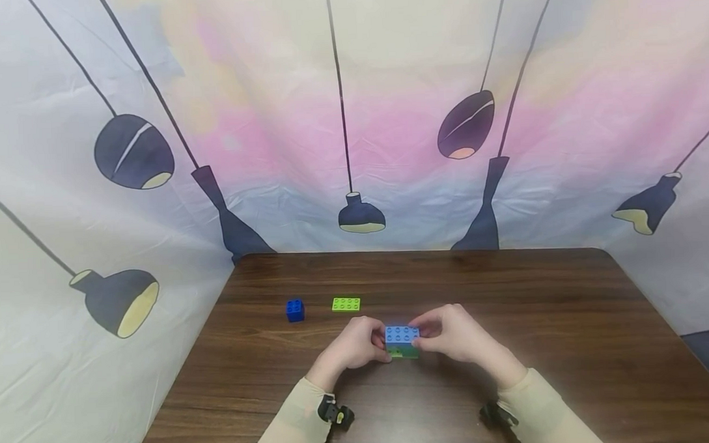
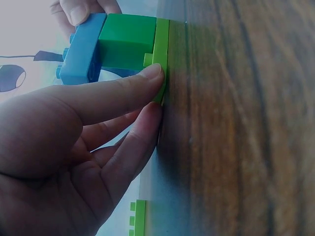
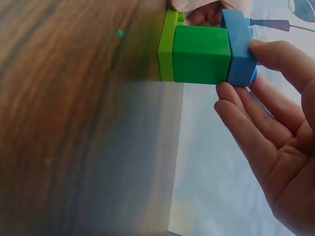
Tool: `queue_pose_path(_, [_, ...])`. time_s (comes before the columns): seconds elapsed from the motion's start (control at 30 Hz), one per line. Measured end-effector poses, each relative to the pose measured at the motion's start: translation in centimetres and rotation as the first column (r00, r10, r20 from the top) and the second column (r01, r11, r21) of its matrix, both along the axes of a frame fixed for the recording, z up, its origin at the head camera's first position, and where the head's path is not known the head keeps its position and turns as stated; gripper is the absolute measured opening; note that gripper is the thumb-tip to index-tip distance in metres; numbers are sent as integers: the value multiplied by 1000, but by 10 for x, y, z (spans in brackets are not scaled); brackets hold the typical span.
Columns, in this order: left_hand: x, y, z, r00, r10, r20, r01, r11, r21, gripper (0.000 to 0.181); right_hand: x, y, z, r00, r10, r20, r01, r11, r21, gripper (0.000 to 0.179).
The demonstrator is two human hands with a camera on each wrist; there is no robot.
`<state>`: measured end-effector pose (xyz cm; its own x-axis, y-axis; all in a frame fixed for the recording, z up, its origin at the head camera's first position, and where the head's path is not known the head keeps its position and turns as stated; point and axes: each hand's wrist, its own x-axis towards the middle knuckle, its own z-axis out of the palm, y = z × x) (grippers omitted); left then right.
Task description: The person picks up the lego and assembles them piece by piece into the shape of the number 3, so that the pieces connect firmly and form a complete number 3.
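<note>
We see a painted cloth [image 1: 287, 145] with hanging-lamp shapes filling the background, and in front of it a dark wood counter [image 1: 581, 344]. Two pale-sleeved forearms come in from the near edge, the left sleeve [image 1: 293, 419] and the right sleeve [image 1: 548, 404] both slanting inward, so that the hands meet around one small stack near the middle of the counter.

We find the left hand [image 1: 359, 344] low, its thumb and a fingertip pinching the left end of the stack's bottom layer, the other fingers curled in behind. The right hand [image 1: 452, 333] sits higher, wrist bent inward, pinching the upper layer by its right end, thumb on the near side and fingers opposite.

Between them we see the stack [image 1: 402, 341] upright: a light-blue brick [image 1: 397, 335] on top, studs up, a green brick [image 3: 202, 55] below it, and a lime base plate [image 3: 168, 51] lowest. We cannot tell whether the plate touches the counter or hovers just above it.

We note a black device [image 1: 336, 414] at the left wrist. Beyond the left hand lies a loose lime plate [image 1: 346, 304], and farther left stands a dark blue brick [image 1: 295, 310].
</note>
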<state>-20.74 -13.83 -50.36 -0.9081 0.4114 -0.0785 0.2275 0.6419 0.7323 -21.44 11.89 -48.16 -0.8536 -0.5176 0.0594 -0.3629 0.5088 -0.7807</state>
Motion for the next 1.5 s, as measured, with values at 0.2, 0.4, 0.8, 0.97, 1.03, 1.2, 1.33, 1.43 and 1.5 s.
queue_pose_path(0.2, [0, 1, 0, 1000, 2, 4, -2, 1000, 7, 29, 0, 1, 1, 1000, -9, 1, 9, 1000, 20, 25])
queue_pose_path(0.4, [-1, 1, -1, 1000, -3, -4, 3, 1000, 1, 29, 0, 1, 4, 999, -31, 19, 30, 999, 36, 24])
queue_pose_path(0.8, [0, 1, 0, 1000, 4, 2, -4, 1000, 3, 28, -3, 2, 1, 998, -12, 57, 11, 1000, 14, 30])
queue_pose_path(0.97, [0, 1, 1, 1000, 8, 10, -8, 1000, 6, 28, -2, 2, -2, 998, -24, 61, 23, 1000, 9, 29])
queue_pose_path(1.03, [1, 1, 1, 1000, 10, 12, -10, 1000, 9, 28, -1, 2, -3, 998, -24, 55, 24, 1000, 16, 28])
queue_pose_path(1.2, [1, 1, 1, 1000, 7, 8, -7, 1000, 12, 28, -3, 2, -4, 998, -23, 53, 22, 1000, 18, 27])
queue_pose_path(1.33, [1, 1, 0, 1000, 5, 5, -5, 1000, 8, 28, -4, 3, -6, 998, -17, 61, 17, 1000, 4, 28])
queue_pose_path(1.43, [1, 1, 0, 1000, 5, 5, -5, 1000, 9, 28, -5, 4, -7, 998, -13, 68, 13, 1000, -4, 28])
queue_pose_path(1.5, [1, 0, 0, 1000, 5, 4, -5, 1000, 9, 28, -5, 4, -7, 997, -11, 78, 12, 1000, -9, 27])
